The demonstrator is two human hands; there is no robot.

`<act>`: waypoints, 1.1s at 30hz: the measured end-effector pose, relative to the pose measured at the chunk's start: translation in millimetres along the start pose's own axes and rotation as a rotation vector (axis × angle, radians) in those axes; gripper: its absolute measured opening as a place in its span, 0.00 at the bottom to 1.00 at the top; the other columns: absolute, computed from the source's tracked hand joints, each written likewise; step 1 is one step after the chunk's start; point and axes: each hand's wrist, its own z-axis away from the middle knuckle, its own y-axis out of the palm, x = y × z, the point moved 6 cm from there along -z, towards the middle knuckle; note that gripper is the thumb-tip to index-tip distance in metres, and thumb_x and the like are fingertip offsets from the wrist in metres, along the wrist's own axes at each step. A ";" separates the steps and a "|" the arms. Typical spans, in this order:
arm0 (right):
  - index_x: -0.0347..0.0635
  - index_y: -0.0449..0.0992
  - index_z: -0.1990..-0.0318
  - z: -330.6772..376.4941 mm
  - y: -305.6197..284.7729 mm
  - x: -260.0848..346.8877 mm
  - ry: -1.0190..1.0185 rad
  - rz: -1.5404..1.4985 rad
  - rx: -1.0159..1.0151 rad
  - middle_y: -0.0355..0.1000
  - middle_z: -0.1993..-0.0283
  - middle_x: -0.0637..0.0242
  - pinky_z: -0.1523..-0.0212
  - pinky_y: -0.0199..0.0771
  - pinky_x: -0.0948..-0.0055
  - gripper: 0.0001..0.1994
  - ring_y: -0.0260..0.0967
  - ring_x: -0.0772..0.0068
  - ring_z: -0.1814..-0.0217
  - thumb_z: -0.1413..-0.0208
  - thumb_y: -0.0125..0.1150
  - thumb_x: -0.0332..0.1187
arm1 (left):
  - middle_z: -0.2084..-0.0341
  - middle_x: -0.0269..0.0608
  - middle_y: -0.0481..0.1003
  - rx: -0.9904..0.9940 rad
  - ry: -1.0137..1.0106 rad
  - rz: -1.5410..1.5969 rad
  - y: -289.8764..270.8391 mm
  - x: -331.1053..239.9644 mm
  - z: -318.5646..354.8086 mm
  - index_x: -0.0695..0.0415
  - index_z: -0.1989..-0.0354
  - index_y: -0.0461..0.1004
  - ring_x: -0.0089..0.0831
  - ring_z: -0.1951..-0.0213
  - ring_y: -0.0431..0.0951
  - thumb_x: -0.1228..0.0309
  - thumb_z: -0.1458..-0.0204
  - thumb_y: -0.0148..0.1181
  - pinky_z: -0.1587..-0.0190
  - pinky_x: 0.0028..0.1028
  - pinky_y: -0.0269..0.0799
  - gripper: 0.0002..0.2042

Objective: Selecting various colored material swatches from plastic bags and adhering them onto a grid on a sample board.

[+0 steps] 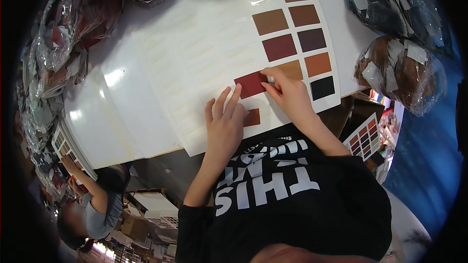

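Observation:
On the white sample card [195, 102] lies a dark red swatch [249, 85], a flat rectangle. My right hand [290, 91] pinches its right end between thumb and forefinger. With fingers spread, my left hand [225, 122] rests a fingertip at the swatch's left edge and holds nothing. A reddish-brown swatch [252, 117] shows just beside the left hand, partly covered by it. Two columns of swatches fill the card's right side, among them a maroon one [279, 47], a tan one [294, 70] partly behind my right hand, an orange one [318, 64] and a black one [322, 87].
Clear plastic bags of swatches line the table's left [73, 34] and right [402, 70] edges, dark ones [390, 5] at the far right. A co-worker [95, 199] handles a stack of cards [68, 148] at the lower left. Another swatch card [364, 136] stands below the table's right edge.

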 end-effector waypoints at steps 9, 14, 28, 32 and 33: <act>0.42 0.72 0.48 49.3 2.2 4.3 0.343 -0.636 0.268 0.74 0.67 0.68 0.75 0.64 0.83 0.18 0.63 0.87 0.80 0.48 0.63 0.28 | 0.43 0.36 0.69 -0.094 -0.076 0.096 -12.6 -6.2 23.5 0.57 0.71 0.68 0.38 0.39 0.63 0.77 0.47 0.55 0.39 0.43 0.52 0.03; 0.36 0.71 0.65 76.2 25.0 -4.0 0.482 -0.725 0.454 0.68 0.81 0.71 0.78 0.61 0.83 0.07 0.61 0.86 0.82 0.44 0.61 0.30 | 0.43 0.36 0.68 -0.122 -0.084 0.160 -3.5 -13.3 41.5 0.56 0.67 0.70 0.37 0.39 0.64 0.77 0.50 0.57 0.42 0.43 0.53 0.04; 0.35 0.70 0.68 63.6 22.1 -40.1 0.516 -0.678 0.212 0.71 0.79 0.68 0.83 0.58 0.86 0.06 0.60 0.87 0.85 0.42 0.59 0.27 | 0.43 0.32 0.68 -0.146 -0.043 0.051 12.9 -9.2 64.5 0.55 0.50 0.71 0.32 0.40 0.64 0.73 0.52 0.61 0.42 0.37 0.55 0.18; 0.35 0.71 0.68 63.7 23.8 -40.6 0.500 -0.686 0.203 0.71 0.79 0.67 0.84 0.58 0.86 0.06 0.60 0.87 0.85 0.42 0.59 0.27 | 0.42 0.32 0.67 -0.135 -0.017 0.034 14.8 -10.4 60.7 0.55 0.49 0.71 0.32 0.39 0.63 0.72 0.52 0.62 0.41 0.37 0.55 0.19; 0.35 0.71 0.68 63.7 23.9 -40.2 0.501 -0.685 0.202 0.71 0.79 0.67 0.84 0.58 0.86 0.06 0.60 0.87 0.85 0.42 0.59 0.27 | 0.41 0.31 0.66 -0.121 -0.005 0.027 16.2 -11.1 59.9 0.55 0.48 0.71 0.31 0.39 0.62 0.71 0.51 0.62 0.41 0.36 0.54 0.20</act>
